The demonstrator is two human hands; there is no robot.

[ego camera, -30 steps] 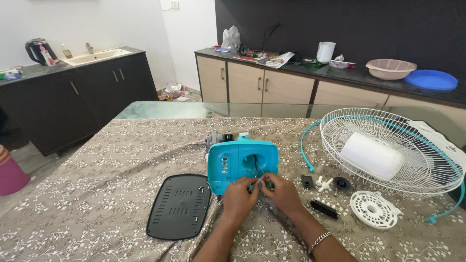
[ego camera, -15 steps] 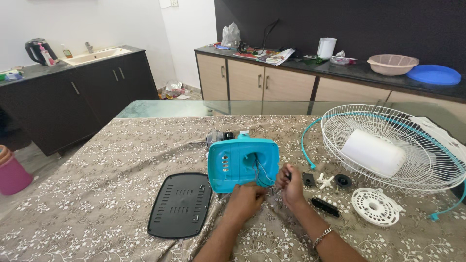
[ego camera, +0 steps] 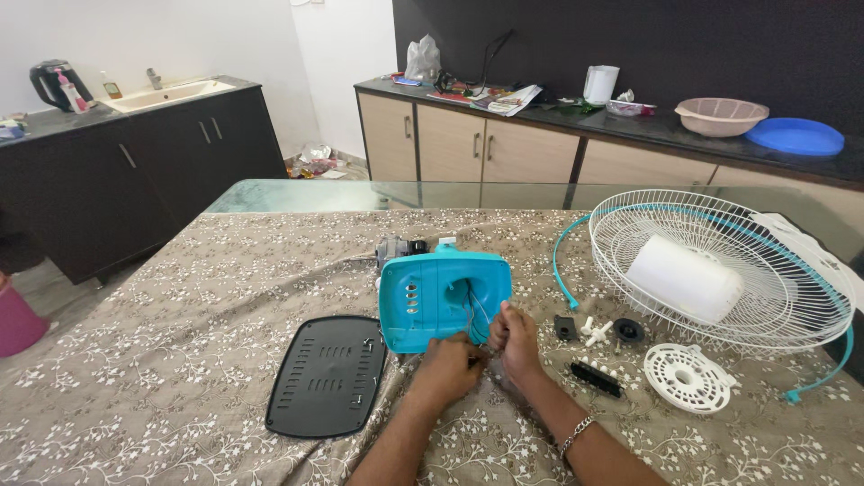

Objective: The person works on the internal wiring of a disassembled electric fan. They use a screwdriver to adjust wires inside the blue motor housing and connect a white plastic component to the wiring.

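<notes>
— Head view first: what do we have under our hands?

— Our left hand [ego camera: 447,369] and right hand [ego camera: 517,340] meet just in front of the teal fan housing [ego camera: 443,298], which lies near the middle of the table on the patterned cloth [ego camera: 180,297]. Thin wires [ego camera: 477,313] hang out of the housing's opening, and we pinch them: right fingers closed around the strands, left fingers curled tight at their lower end.

— Are our hands touching each other?

— They sit close, knuckles nearly together; we cannot tell whether they actually touch.

— What lies around us?

— On our left, a black vented plate [ego camera: 328,374] lies flat, its edge just beside the housing. On our right sit small black parts [ego camera: 596,378], a white round disc [ego camera: 689,377] and the white wire fan guard [ego camera: 720,270] with a white motor cover [ego camera: 684,279] lying in it. A grey motor piece [ego camera: 396,248] shows behind the housing.
</notes>
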